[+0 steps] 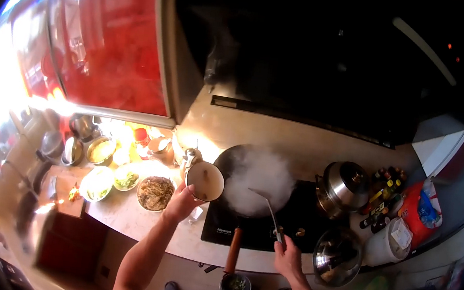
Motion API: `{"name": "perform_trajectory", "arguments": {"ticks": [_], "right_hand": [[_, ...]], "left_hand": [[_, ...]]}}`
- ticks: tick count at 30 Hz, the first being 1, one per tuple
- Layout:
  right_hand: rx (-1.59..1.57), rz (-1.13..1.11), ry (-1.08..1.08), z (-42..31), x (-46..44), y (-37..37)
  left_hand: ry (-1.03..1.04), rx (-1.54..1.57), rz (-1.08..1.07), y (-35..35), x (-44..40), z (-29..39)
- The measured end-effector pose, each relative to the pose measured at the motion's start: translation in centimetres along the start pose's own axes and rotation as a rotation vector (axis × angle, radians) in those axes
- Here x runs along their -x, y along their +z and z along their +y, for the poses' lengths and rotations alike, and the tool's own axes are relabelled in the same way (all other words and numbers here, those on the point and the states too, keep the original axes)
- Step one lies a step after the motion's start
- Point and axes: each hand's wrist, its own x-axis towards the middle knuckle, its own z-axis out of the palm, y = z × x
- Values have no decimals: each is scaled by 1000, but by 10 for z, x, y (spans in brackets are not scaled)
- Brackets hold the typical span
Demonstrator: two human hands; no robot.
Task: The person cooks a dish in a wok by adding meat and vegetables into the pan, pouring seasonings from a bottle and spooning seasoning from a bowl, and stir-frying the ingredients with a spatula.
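My left hand [182,203] grips the rim of a pale bowl [214,178], held tilted beside the wok; a little residue shows inside. My right hand [289,259] is closed around the handle of a metal spatula [273,211], its blade reaching into the steam. Under it sits a dark wok [229,155] on the black cooktop [307,211], with its brown wooden handle [235,245] pointing toward me. Thick steam hides the wok's contents.
Left of the wok stand a bowl of brown shredded food [155,193], bowls of cut greens [97,183] and a cutting board [62,174]. On the right are a steel pot [344,186], a lid [338,257] and several bottles [379,205]. A small bowl [235,286] is below.
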Motion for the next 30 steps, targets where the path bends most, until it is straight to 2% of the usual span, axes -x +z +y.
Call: {"name": "perform_trajectory", "arguments": {"ticks": [2, 4, 7, 9, 10, 11, 12, 13, 14, 16, 18, 19, 22, 24, 25, 30], "right_hand": [[5, 9, 61, -3, 7, 9], [111, 32, 100, -20, 17, 16], [252, 130, 11, -50, 30, 23], [313, 142, 9, -70, 32, 26], [359, 153, -13, -76, 29, 28], [421, 216, -27, -61, 26, 37], [372, 180, 59, -73, 24, 40], [382, 146, 82, -78, 22, 39], [390, 107, 105, -82, 19, 37], [441, 12, 109, -99, 16, 31], [508, -167, 240, -95, 2, 32], [496, -213, 239, -85, -8, 35], [455, -176, 246, -71, -38, 46], [449, -100, 194, -63, -53, 56], [450, -30, 150, -58, -58, 61], [506, 30, 71, -37, -67, 75]], "left_hand": [[-31, 132, 22, -25, 8, -9], [-86, 302, -20, -19, 25, 5], [-147, 310, -101, -42, 34, 12], [-137, 7, -121, -46, 41, 24], [-185, -94, 4, -37, 39, 35], [-133, -257, -31, -38, 29, 38], [-75, -416, -62, -39, 20, 39], [-93, -360, -46, -28, 14, 47], [-125, -491, -29, -24, 6, 54], [-56, -424, -76, -10, 3, 67], [-113, -341, -31, 1, 14, 82], [-109, -261, 23, 7, 24, 86], [-123, -163, 63, -18, 53, 77], [-36, -18, -9, -23, 83, 83], [-28, -13, -2, -28, 96, 83], [-66, 4, 122, -61, 152, 76]]}}
